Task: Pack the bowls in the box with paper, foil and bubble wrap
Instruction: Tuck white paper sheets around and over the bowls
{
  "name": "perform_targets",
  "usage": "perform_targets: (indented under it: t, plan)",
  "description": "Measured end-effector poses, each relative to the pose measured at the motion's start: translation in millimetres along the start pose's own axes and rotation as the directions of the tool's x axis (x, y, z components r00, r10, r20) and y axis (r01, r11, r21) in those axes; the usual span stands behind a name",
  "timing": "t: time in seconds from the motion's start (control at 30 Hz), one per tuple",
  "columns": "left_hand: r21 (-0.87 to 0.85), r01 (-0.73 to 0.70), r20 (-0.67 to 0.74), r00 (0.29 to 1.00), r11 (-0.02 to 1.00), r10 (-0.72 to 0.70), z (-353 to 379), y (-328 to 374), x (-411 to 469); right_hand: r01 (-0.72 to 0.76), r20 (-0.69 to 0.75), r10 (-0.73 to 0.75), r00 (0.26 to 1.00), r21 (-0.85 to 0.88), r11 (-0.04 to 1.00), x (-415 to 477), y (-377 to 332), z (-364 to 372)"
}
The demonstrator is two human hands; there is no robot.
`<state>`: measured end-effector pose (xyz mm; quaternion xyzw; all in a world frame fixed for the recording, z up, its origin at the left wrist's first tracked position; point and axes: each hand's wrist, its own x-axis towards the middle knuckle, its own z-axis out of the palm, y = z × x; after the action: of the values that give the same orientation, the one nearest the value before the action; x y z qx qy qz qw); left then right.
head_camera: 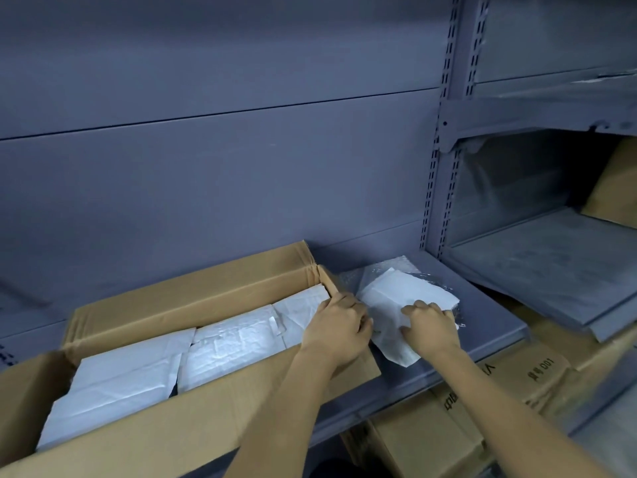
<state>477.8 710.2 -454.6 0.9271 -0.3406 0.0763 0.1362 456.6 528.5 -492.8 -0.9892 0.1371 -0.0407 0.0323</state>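
An open cardboard box [193, 298] lies on a grey shelf and holds several white wrapped packets [227, 343]. To the right of the box, a white paper-wrapped bundle [396, 294] sits on a sheet of bubble wrap [389, 267] with foil showing at its right edge. My left hand [339, 331] is at the box's right end, its fingers curled against the bundle's left side. My right hand [431, 327] grips the paper on the bundle's near right side. What the paper hides I cannot see.
The grey shelf [482, 308] ends close to the right of the bundle. A lower, tilted shelf board [551, 267] lies to the right. Cardboard boxes [482, 401] with printed labels are stacked below the shelf. A slotted upright post [444, 167] stands behind.
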Motion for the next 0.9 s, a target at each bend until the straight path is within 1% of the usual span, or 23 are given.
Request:
perform_targets:
  t: [0.1,0.13,0.17,0.2,0.23,0.27,0.3,0.37,0.4,0.43,0.47,0.5,0.53,0.57,0.6,0.63,0.67,0.7,0.73,0.8,0.83,0.87,0.9]
  plan:
    - [-0.011,0.003,0.003,1.000,1.000,-0.003,1,1,0,0.013,-0.013,-0.013,1.000,-0.019,1.000,-3,-1,-2]
    - [-0.007,0.003,-0.003,1.000,1.000,-0.003,1,1,0,0.010,-0.039,-0.009,0.999,0.010,1.000,-3,-2,-3]
    - [-0.007,0.002,-0.003,1.000,1.000,-0.002,1,0,0,-0.011,-0.088,0.019,0.996,0.090,0.996,-3,-4,-5]
    - [-0.013,0.004,0.006,1.000,1.000,-0.004,1,1,1,-0.043,-0.139,0.076,0.987,0.226,0.973,-3,-5,-10]
    - [-0.023,0.009,0.024,1.000,1.000,-0.009,2,0,1,-0.072,-0.177,0.152,0.973,0.391,0.918,-3,-7,-17]
    - [-0.032,0.014,0.044,0.999,0.999,-0.013,2,0,2,-0.087,-0.202,0.231,0.952,0.545,0.834,-2,-11,-27]
    - [-0.055,0.016,0.054,0.998,0.998,-0.013,2,0,2,-0.071,-0.226,0.291,0.930,0.664,0.744,-1,-16,-39]
    - [-0.174,0.024,0.031,0.999,0.985,-0.019,-1,2,2,0.029,-0.248,0.321,0.914,0.830,0.558,-4,-31,-68]
    - [-0.275,0.037,0.001,0.999,0.961,-0.038,-5,3,1,0.086,-0.257,0.311,0.915,0.877,0.472,-6,-40,-84]
    - [-0.402,0.070,-0.024,0.996,0.913,-0.087,-11,3,0,0.127,-0.260,0.298,0.919,0.908,0.400,-7,-49,-97]
    - [-0.550,0.123,-0.052,0.982,0.826,-0.182,-18,3,-1,0.148,-0.250,0.280,0.927,0.928,0.341,-9,-56,-110]
    - [-0.698,0.180,-0.075,0.944,0.693,-0.320,-26,1,-4,0.150,-0.229,0.262,0.937,0.945,0.290,-10,-62,-119]
    - [-0.827,0.193,-0.098,0.875,0.528,-0.474,-33,-3,-6,0.137,-0.196,0.242,0.950,0.961,0.241,-11,-67,-127]
    - [-0.910,0.168,-0.115,0.776,0.380,-0.620,-39,-9,-9,0.109,-0.152,0.216,0.965,0.974,0.201,-11,-71,-133]
    - [-0.952,0.127,-0.124,0.673,0.280,-0.729,-45,-15,-12,0.079,-0.112,0.186,0.976,0.981,0.176,-13,-74,-138]
    - [-0.968,0.110,-0.118,0.598,0.227,-0.792,-52,-22,-15,0.056,-0.084,0.162,0.983,0.983,0.172,-14,-76,-141]
    - [-0.972,0.108,-0.110,0.571,0.208,-0.813,-58,-26,-18,0.049,-0.077,0.143,0.987,0.981,0.189,-14,-79,-143]
    - [-0.971,0.117,-0.100,0.587,0.207,-0.803,-63,-28,-19,0.054,-0.084,0.129,0.988,0.974,0.220,-14,-81,-144]
    - [-0.970,0.126,-0.084,0.631,0.208,-0.772,-69,-26,-19,0.063,-0.095,0.111,0.989,0.963,0.263,-15,-85,-144]
    - [-0.965,0.189,0.012,0.721,0.181,-0.692,-78,-16,-15,0.087,-0.117,0.058,0.991,0.922,0.376,-17,-92,-141]
    - [-0.955,0.257,0.099,0.746,0.147,-0.658,-80,-9,-10,0.100,-0.124,0.028,0.992,0.895,0.434,-19,-95,-140]
    - [-0.944,0.315,0.188,0.756,0.096,-0.627,-82,-1,-4,0.104,-0.118,-0.001,0.993,0.870,0.482,-22,-98,-140]
    - [-0.934,0.358,0.283,0.749,0.006,-0.599,-82,5,1,0.098,-0.099,-0.028,0.995,0.844,0.527,-26,-101,-141]
